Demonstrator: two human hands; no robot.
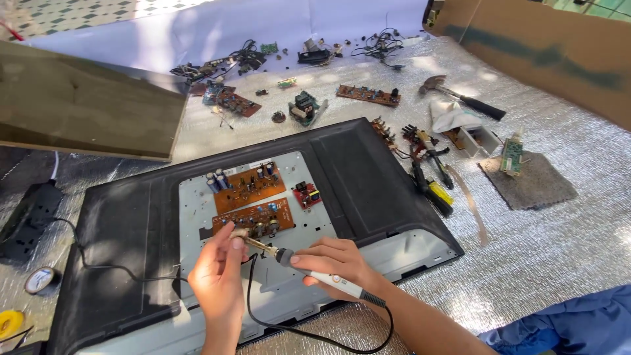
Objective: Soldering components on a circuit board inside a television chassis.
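Two bare hands work over the opened back of a flat screen [368,177] lying on silver foil matting. Her right hand [335,263] grips a soldering iron [309,269] like a pen, its tip aimed at the lower brown circuit board [256,217]. Her left hand [220,273] pinches something small at that tip, just beside the board; what it is I cannot tell. Pliers [427,177] and a hammer [460,95] lie well apart to the right

Sunlit silver foil matting [565,236] over tiled floor [72,12], brown cardboard sheet [552,52] alongside.
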